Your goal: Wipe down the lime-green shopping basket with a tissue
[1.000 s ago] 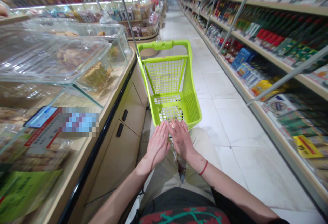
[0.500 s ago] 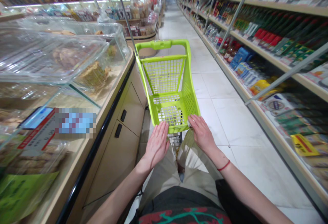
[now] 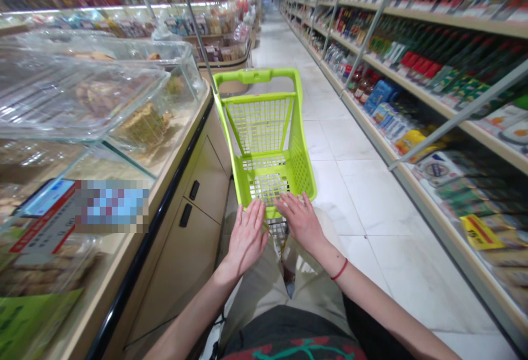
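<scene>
A lime green plastic shopping cart (image 3: 289, 129) stands in the aisle in front of me, its basket empty and its handle (image 3: 256, 76) on the far side. My left hand (image 3: 246, 235) is stretched out flat with fingers together, its fingertips at the cart's near rim. My right hand (image 3: 301, 218) is also flat and open, fingers spread, resting by the same rim a little to the right. A red band circles my right wrist. Neither hand holds anything.
A glass-topped display counter (image 3: 173, 145) with bulk food and lidded clear bins runs along the left, with cabinet doors below. Shelves (image 3: 433, 101) of packaged goods line the right. White tiled floor (image 3: 358, 184) stretches down the aisle ahead.
My right hand moved back left toward my left hand after having spread out to the cart's right corner. The cart shifted slightly left in view.
</scene>
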### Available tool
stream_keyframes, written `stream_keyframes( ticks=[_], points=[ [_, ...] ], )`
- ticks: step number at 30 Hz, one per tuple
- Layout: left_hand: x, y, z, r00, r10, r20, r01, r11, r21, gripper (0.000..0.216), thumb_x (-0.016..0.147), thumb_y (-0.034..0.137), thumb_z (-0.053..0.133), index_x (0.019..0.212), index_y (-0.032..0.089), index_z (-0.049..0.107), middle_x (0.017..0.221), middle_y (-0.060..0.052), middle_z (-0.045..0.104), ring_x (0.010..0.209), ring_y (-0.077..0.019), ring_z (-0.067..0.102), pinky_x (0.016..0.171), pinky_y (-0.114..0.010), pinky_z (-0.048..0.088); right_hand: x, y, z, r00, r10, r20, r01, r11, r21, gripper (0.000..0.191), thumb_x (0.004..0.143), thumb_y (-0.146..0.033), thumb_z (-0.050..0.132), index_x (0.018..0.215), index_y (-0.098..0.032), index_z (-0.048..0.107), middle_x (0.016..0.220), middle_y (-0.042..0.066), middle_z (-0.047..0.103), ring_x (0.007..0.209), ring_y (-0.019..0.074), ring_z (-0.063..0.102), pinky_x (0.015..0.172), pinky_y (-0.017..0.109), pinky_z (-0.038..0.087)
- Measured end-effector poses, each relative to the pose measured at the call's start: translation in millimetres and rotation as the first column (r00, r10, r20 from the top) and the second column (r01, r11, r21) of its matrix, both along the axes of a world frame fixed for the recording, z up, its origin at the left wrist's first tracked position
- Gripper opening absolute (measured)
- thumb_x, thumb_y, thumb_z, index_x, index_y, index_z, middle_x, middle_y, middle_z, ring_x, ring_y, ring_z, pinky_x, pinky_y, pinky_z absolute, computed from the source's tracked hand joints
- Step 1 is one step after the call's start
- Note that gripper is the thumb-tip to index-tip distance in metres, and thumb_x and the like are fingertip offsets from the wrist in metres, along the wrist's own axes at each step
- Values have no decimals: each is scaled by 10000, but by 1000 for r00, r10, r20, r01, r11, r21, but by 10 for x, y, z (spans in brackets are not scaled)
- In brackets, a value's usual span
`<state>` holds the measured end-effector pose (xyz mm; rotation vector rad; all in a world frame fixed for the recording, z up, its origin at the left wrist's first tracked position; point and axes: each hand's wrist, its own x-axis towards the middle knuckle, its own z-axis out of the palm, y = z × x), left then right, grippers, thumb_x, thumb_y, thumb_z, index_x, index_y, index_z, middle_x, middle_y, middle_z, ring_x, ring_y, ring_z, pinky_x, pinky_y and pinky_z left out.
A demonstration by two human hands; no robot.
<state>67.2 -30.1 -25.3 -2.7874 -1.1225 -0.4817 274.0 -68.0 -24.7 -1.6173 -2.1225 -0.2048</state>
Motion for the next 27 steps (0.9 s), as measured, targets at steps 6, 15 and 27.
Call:
stream_keyframes(
  ticks=[6,15,27],
  points=[
    [-28,44,73,999,-34,25,35,999,-38,706,914,286,495,1566,150,259,1564,-128,447,1452,-283,412,1275,-561,117,336,-54,-82,994,-69,-80,75,995,72,596,890,6,400,1443,-191,504,1405,137,613,1391,257,484,1155,566,389],
    [-25,35,46,1000,-2,24,2,999,-38,734,871,307,542,1545,136,308,1567,-170,424,1480,-329,357,1250,-568,231,-450,82,-52,996,-16,-91,22,998,67,681,892,-26,439,1545,-200,355,1442,158,569,1398,274,474,1157,547,390],
    [-18,33,18,999,37,21,-37,999,-2,810,898,307,522,1581,72,155,1541,-170,459,1465,-311,383,1259,-505,218,257,-42,-74,994,-109,-24,111,989,95,560,881,29,383,1389,-128,556,1376,170,619,1340,280,521,1141,551,410]
  ],
)
